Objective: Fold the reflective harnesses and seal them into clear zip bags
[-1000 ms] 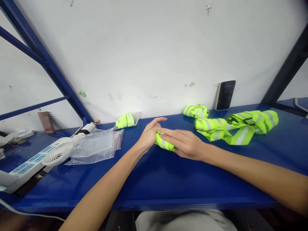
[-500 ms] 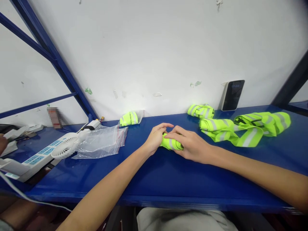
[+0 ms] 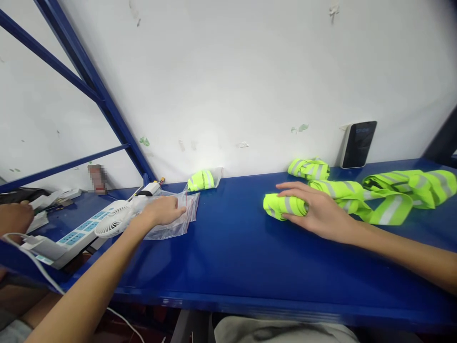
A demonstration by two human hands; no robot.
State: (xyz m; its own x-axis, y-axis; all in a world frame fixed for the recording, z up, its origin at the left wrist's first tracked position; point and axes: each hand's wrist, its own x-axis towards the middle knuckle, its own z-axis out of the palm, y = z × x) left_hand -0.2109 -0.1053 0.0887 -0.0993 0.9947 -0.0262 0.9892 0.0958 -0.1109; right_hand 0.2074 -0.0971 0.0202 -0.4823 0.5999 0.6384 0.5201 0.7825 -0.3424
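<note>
Lime roll (image 3: 282, 206) with silver stripes sits on the blue table (image 3: 221, 262), right of centre on my feed. Right hand (image 3: 323, 212) has it: fingers over the top, thumb along the near side, grip narrow around its right end. Left hand (image 3: 164, 210) is well apart, down on the clear bags (image 3: 174, 231), fingers curled, thumb pointing right; I can't tell if it pinches any plastic. Red seal lines show at the bags' right edge. Behind them, against the wall (image 3: 232, 85), I get a bagged roll (image 3: 202, 180). Another roll (image 3: 310, 168) lies by the wall past the right hand, near a black-faced device (image 3: 359, 145) leaning there. Lime straps (image 3: 428, 188), partly rolled, spread behind the right hand and out to the right. White fan (image 3: 112, 223) is just left of the bags, beside a power strip (image 3: 80, 234). Far left, I see a co-worker's hand (image 3: 14, 220) near some papers.
</note>
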